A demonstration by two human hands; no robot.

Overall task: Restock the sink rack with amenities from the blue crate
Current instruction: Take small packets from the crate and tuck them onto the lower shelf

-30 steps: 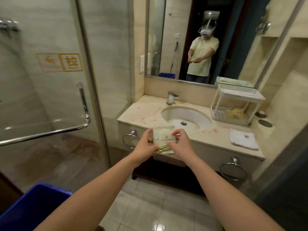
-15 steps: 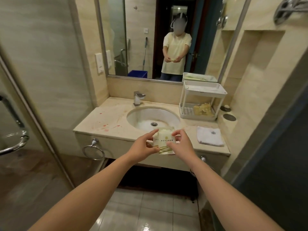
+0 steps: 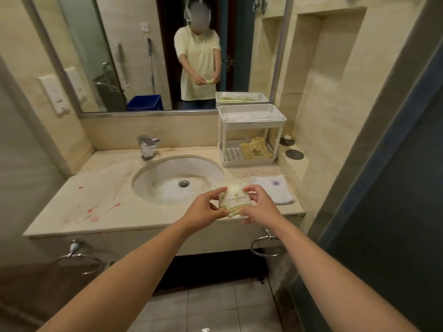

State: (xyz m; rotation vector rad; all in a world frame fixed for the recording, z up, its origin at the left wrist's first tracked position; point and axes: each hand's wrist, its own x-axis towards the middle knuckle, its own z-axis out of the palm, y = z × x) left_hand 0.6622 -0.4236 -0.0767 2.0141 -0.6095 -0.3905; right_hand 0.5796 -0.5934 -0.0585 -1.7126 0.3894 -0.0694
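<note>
One small bunch of pale packets (image 3: 236, 200), their number unclear, is pinched at its left edge by the left hand (image 3: 206, 209) and at its right edge by the right hand (image 3: 260, 207), fingers curled narrowly onto it. Both arms reach forward, nearly straight. Beyond the grip, to its right, stands one two-shelf rack (image 3: 254, 123); one folded towel (image 3: 273, 189) lies just right.

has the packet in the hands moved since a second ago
Yes. The packet has shifted right, from left of the sink drain to its right, near the folded towel.
</note>
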